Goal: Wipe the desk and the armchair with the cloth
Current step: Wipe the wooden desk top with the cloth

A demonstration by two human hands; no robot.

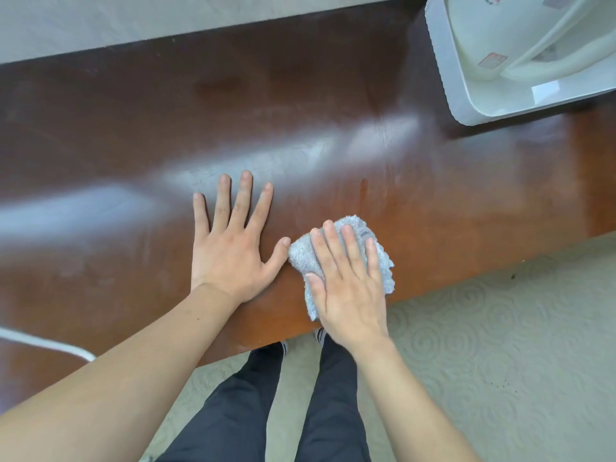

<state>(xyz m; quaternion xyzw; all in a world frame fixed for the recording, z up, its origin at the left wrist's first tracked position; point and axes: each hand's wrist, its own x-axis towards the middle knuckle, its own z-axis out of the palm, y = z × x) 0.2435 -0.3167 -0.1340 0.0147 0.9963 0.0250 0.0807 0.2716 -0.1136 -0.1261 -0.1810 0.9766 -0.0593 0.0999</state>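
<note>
A glossy brown wooden desk fills most of the view. My right hand lies flat with straight fingers on a crumpled grey-white cloth, pressing it onto the desk near the front edge. My left hand rests flat on the bare wood just left of the cloth, fingers spread, its thumb tip touching the cloth's edge. No armchair is in view.
A white tray holding a white kettle-like appliance stands at the desk's far right corner. A white cable crosses the near left of the desk. Patterned beige carpet and my dark trouser legs lie below the front edge. A pale wall runs behind.
</note>
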